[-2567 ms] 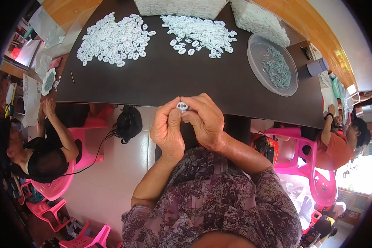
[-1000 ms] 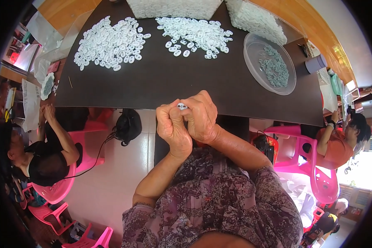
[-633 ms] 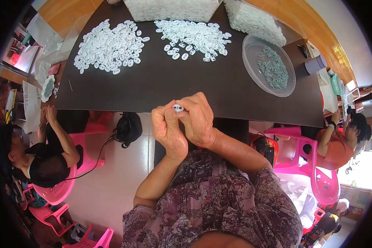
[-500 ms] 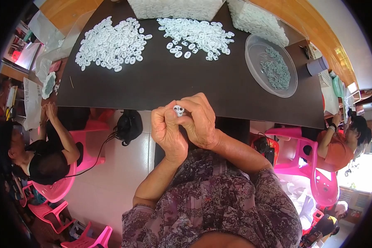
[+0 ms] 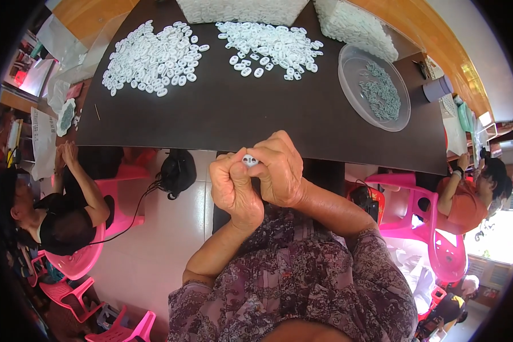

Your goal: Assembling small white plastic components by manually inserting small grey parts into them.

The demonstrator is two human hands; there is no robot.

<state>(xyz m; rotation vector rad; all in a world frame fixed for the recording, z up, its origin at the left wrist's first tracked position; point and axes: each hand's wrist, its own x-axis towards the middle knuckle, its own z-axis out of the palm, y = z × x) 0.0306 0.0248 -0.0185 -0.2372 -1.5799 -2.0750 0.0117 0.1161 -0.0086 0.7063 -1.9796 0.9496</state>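
Note:
Just in front of the table's near edge, my left hand (image 5: 233, 185) and my right hand (image 5: 280, 171) meet, both closed on one small white plastic piece (image 5: 250, 161). The piece has two dark holes facing up, and my fingertips and thumbs cover its sides. On the dark table (image 5: 211, 117) lies a left pile of white oval two-hole pieces (image 5: 151, 60). A second pile of small white pieces (image 5: 273, 45) sits farther right. Small grey-green parts (image 5: 381, 94) lie in a round clear tray (image 5: 350, 97) at the right.
Clear containers of white pieces (image 5: 242, 10) stand at the far edge, beside a grey-purple cup (image 5: 437, 90) at far right. A thin stick (image 5: 97, 112) lies at the table's left. Two co-workers sit at either side, with pink chairs (image 5: 407, 202) around. A black bag (image 5: 178, 174) hangs below the table edge.
Both hands have shifted slightly right and down, still together. The white piece has turned between my fingers, now showing its two holes more level. The piles look the same.

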